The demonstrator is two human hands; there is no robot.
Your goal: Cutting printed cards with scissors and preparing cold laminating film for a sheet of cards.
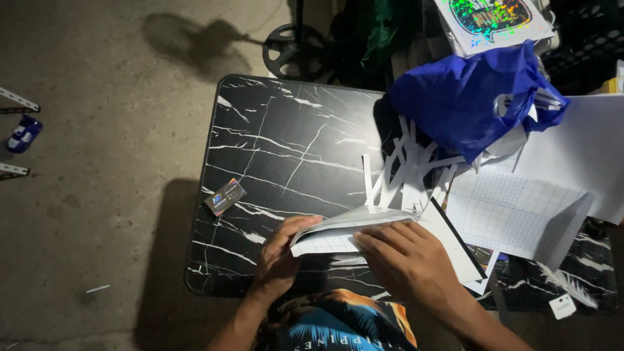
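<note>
A thin stack of white gridded backing sheets (351,227) lies near the front edge of the black marble-patterned tabletop (273,143), its long axis running left to right, parallel to that edge. The left hand (281,257) curls its fingers (302,224) around the stack's left end, thumb beneath, pinching it and lifting the layers slightly. The right hand (406,260) lies flat with fingers spread on the lower sheet, pressing it down, gripping nothing. Both hands touch the stack. Behind it, loose white paper strips (406,172) fan toward a crumpled blue plastic bag (468,97) at the back right corner.
</note>
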